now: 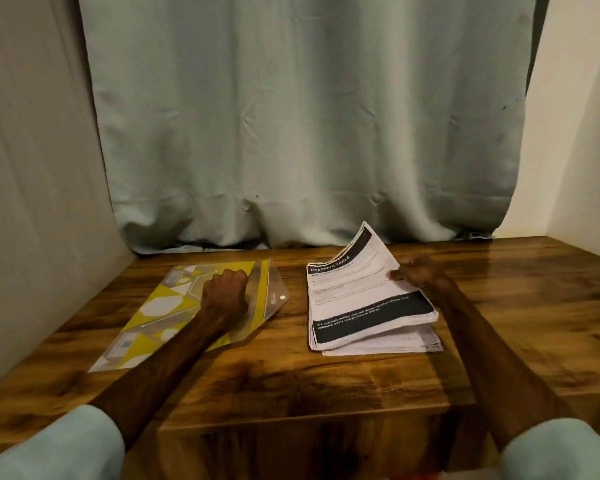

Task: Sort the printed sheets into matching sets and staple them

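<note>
Two hands are engaged. Our right hand (pixel 418 271) pinches the edge of the upper leaves of the stack of white printed paper sheets with black bands (pixel 361 306), which lies just left of that hand on the brown wooden table (pixel 326 382). Our left hand (pixel 224 289), curled into a fist, rests on the yellow-and-grey patterned clear plastic folder (pixel 160 306). We judge the paper light, limp and prone to sliding: grip at an edge or corner, few leaves at a time.

The fine print on the printed sheets (pixel 361 296) cannot be read. At their 3 o'clock edge, fingers of the right hand (pixel 420 271) are hidden. The folder (pixel 160 306) is partly covered by the left hand (pixel 224 292).
</note>
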{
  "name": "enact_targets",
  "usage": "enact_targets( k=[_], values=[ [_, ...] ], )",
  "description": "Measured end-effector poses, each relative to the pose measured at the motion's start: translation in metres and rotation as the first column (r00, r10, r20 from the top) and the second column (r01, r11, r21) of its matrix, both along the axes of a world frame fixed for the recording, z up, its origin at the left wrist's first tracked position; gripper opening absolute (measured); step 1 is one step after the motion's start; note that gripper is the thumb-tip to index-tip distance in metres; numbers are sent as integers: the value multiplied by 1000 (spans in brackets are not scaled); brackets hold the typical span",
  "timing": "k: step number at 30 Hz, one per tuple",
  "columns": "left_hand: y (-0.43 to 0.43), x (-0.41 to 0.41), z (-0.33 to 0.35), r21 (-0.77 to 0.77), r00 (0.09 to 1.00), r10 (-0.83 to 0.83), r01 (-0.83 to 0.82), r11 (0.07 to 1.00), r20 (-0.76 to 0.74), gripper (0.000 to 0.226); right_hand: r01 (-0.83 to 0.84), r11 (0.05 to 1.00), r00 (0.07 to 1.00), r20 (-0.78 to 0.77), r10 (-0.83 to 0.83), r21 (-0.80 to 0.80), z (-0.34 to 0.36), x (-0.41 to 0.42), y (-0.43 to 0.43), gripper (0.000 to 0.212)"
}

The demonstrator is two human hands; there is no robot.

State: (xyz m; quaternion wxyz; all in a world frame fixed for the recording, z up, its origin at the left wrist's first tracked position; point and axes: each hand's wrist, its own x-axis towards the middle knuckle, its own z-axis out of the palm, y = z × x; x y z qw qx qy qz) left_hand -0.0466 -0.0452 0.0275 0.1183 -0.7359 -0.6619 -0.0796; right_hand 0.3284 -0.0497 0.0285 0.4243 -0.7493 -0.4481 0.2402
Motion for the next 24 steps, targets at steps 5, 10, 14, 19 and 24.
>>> enact_targets(
  k=[5, 10, 14, 19, 24],
  values=[
    [-2, 1, 0, -10, 1000, 1, -1, 1000, -8, 31, 9, 1000, 994, 105, -10, 9, -3, -3, -3, 20],
    [-1, -2, -2, 4, 1000, -1, 1, 1000, -12, 30, -47, 988, 936, 353, -7, 144, -16, -13, -10, 27],
    [1, -2, -2, 2, 1000, 12, -12, 1000, -17, 30, -95, 953, 874, 482, -58, 287, -25, -28, -22, 23],
    [1, -2, -7, -1, 1000, -3, 3, 1000, -14, 29, -140, 921, 853, 516, -74, 364, -43, -33, -23, 18],
    [2, -5, -8, -1, 1000, -19, 19, 1000, 1, 30, -163, 893, 887, 459, -54, 420, -48, -30, -31, 20]
  ],
)
